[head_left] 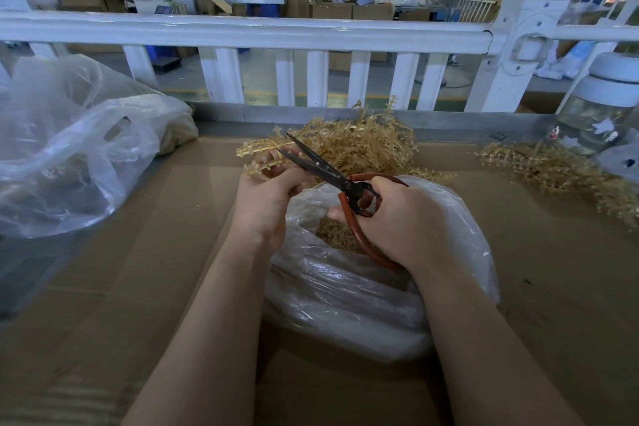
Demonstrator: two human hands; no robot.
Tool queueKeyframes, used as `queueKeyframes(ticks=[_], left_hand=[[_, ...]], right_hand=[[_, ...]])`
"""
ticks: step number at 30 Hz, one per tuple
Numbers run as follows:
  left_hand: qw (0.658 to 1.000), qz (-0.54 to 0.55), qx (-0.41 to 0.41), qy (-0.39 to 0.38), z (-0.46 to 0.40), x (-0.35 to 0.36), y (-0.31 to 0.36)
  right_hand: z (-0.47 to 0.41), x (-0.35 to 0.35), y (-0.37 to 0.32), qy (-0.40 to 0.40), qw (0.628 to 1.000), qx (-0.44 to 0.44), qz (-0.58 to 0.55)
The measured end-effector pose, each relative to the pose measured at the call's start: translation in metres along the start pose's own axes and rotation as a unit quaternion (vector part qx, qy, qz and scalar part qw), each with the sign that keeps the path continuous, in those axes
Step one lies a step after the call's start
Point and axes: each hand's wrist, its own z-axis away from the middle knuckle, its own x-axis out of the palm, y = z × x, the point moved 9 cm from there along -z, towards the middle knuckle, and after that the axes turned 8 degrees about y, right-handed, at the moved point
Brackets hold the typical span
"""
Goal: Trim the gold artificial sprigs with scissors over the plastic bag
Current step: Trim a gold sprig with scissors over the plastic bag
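1. The left hand [268,195] pinched a gold, beaded plastic sprig [257,156] between curled fingers and thumb, the sprig fanning out just beyond the fingertips and to their left.
2. The right hand [397,218] gripped the red loop handles of the black-bladed steel scissors [320,168], fingers curled through and round the loops; the blades stood slightly parted, their tips reaching past the left fingertips into the sprig.
3. The crumpled clear plastic bag [363,287] lay directly beneath both sets of fingers, its mouth open under the right knuckles with gold trimmings already inside.
4. To cut well, the blades probably needed to bite on the stem just clear of the pinching fingertips, so the waste would drop into the bag's mouth rather than onto the brown cardboard sheet [138,287].
5. The risk, as I judged it, was the lower blade lying close to the left fingers.
6. A heap of untrimmed gold sprigs [366,142] waited beyond the fingertips.
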Motion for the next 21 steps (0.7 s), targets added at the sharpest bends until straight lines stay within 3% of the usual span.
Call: queueKeyframes(ticks=[11,21], left_hand=[[0.999,-0.012,-0.022,0.022,-0.0036,-0.0056,-0.0065],[0.999,-0.033,-0.011,-0.016,-0.0031,0.0010,-0.0090]], right_hand=[[-0.0005,0.0005,0.0011,-0.002,1.000,0.000,-0.005],[-0.0009,-0.0059,0.0011,0.039,0.999,-0.003,-0.002]])
